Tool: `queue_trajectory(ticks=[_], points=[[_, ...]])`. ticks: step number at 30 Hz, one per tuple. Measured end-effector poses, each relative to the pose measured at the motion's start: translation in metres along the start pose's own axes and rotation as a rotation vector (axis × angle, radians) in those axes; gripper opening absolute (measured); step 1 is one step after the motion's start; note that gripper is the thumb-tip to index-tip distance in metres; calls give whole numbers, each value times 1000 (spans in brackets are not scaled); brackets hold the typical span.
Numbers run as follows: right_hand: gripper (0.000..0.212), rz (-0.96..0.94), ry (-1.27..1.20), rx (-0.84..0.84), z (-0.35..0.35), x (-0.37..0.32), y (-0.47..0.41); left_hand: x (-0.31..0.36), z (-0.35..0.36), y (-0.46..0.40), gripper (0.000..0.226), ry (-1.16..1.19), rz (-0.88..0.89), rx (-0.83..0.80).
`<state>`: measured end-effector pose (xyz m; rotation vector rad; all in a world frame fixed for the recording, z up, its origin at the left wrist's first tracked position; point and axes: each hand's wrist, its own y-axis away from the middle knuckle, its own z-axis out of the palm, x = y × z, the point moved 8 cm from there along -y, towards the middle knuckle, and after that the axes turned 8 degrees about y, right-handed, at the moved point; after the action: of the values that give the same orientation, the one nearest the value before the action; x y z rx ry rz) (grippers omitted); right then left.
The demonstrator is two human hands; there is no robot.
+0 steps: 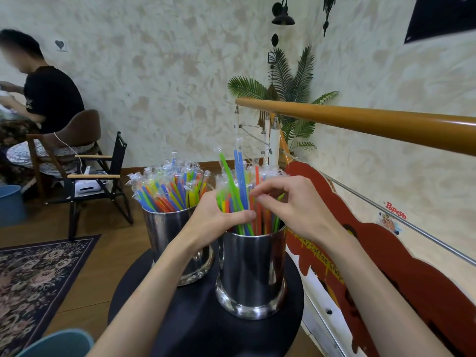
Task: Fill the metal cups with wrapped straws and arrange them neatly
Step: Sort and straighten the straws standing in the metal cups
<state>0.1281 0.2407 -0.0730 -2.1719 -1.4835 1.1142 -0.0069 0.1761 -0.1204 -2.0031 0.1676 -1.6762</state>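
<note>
On the round table point(195, 328), the far cup point(177, 243) looks full — the left hand point(219, 215) grips a bundle of wrapped straws point(239, 191) in the near cup point(252, 269), the right hand point(288, 199) pinches one; tidying remains.

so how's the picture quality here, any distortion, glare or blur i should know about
Head view: wide-angle distortion bows the wooden handrail and the rug's edge. Room reflections streak the near metal cup and the far metal cup. The seated person's face is blurred out. Both hands, left hand and right hand, and the wrapped straws are fairly sharp; lighting is soft and even.
</note>
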Motion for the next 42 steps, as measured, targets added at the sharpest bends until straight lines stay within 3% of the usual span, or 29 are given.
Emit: queue_trajectory(ticks=[5, 11, 17, 24, 33, 42], points=[[17, -17, 25, 83, -13, -1, 0, -3, -2, -1, 29, 1, -2, 47], [11, 53, 180, -108, 17, 12, 4, -8, -5, -2, 23, 57, -25, 104], [19, 136, 245, -123, 27, 23, 6, -10, -8, -1, 22, 104, -33, 127], [19, 158, 224, -44, 23, 18, 7, -15, -9, -2, 23, 78, -54, 143], [13, 97, -64, 169, -8, 4, -7, -10, -5, -4, 22, 1, -42, 85], [25, 89, -56, 40, -7, 1, -8, -3, -3, -4, 33, 23, 6, 64]])
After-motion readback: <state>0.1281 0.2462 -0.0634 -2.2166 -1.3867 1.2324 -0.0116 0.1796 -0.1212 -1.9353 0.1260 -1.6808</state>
